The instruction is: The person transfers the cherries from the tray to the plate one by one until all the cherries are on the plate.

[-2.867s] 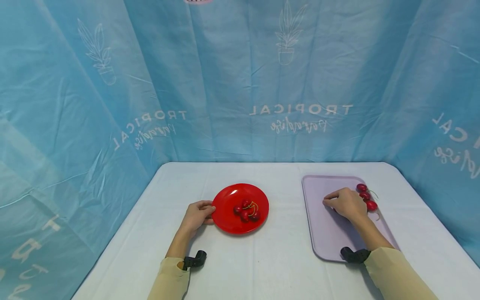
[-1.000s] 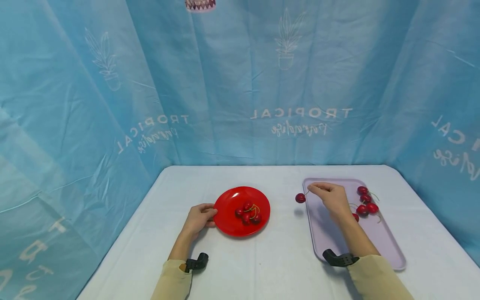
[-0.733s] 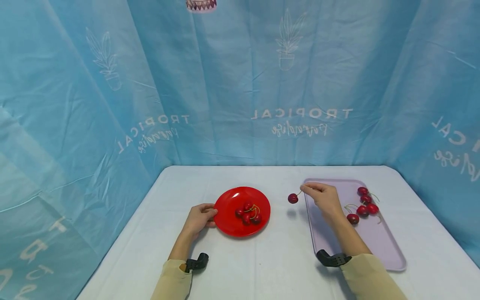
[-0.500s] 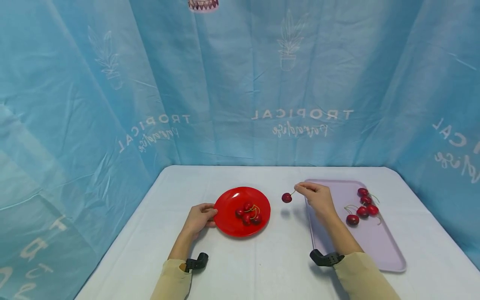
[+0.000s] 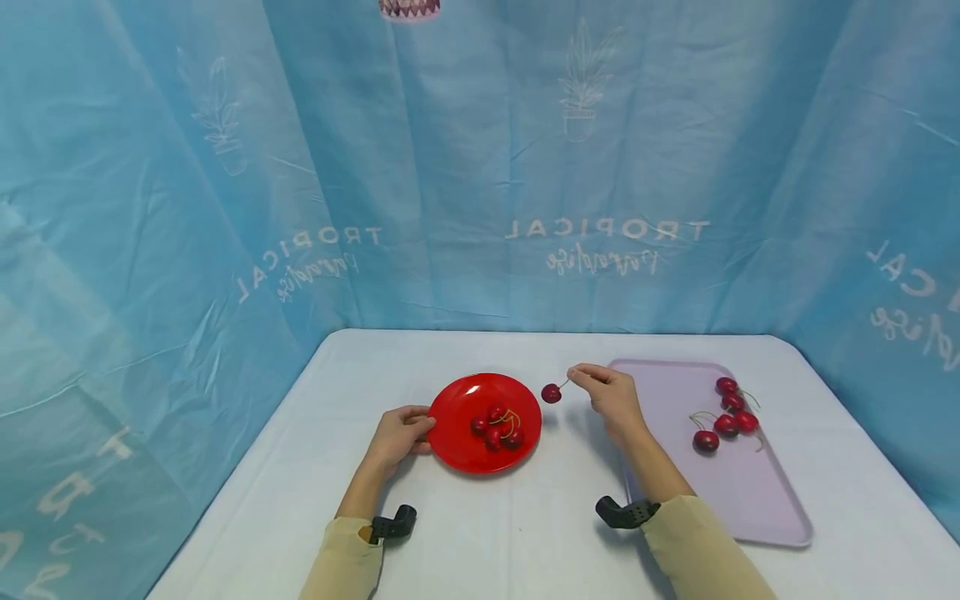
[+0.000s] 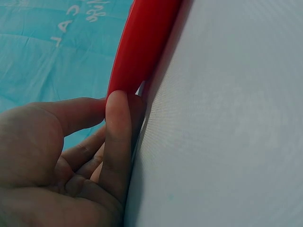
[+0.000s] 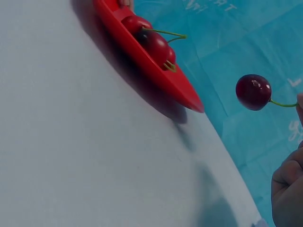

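My right hand (image 5: 611, 398) pinches the green stem of a dark red cherry (image 5: 551, 393), which hangs above the table just right of the red plate (image 5: 456, 442). The right wrist view shows that same cherry (image 7: 253, 92) in the air, its stem running to the fingertips at the frame's edge. On the plate several cherries (image 5: 495, 427) with stems lie in a cluster. My left hand (image 5: 395, 437) grips the plate's left rim; in the left wrist view the thumb is on top and a finger (image 6: 117, 127) lies beneath the red rim.
A pale purple tray (image 5: 750, 500) lies on the right of the white table (image 5: 517, 533), with several cherries (image 5: 726, 425) near its right side. Blue printed curtains (image 5: 465, 183) surround the table at the back and sides.
My right hand took a cherry by its stem from the tray and carried it left, over the tray's edge, close to the plate. My left hand stays on the plate's rim.
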### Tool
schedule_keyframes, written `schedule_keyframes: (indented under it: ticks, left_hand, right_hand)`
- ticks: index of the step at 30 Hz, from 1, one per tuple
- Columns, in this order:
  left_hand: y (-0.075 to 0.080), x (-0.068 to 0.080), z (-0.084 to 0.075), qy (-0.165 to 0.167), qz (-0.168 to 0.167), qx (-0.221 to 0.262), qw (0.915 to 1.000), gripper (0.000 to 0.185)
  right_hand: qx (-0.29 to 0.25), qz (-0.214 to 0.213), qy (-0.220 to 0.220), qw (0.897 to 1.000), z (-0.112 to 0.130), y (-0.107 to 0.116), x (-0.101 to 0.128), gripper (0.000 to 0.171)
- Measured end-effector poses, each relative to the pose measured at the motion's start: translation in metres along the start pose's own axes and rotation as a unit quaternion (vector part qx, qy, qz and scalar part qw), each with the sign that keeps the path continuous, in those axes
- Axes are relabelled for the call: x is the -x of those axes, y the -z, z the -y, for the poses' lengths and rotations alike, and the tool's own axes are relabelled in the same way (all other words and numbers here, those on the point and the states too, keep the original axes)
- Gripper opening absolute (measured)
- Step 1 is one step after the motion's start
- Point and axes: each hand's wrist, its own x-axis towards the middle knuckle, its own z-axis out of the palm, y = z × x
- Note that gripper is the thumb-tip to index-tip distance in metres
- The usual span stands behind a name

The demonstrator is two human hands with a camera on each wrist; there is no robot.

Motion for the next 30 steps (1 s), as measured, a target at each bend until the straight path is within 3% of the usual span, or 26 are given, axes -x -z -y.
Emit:
schedule_keyframes:
  ticks: [14,30]
  left_hand:
    - [0.000,0.001,0.000,-0.005,0.001,0.001,1.0000,0.034]
    - [-0.001,-0.001,0.000,-0.006,0.002,0.000,1.0000,0.035]
  right_hand:
    - [-0.027,0.014,-0.035,0.999,-0.017,-0.030,-0.009,0.037]
    - [0.015,0.026,-0.010,1.000,-0.033,-0.046,-0.017,0.022]
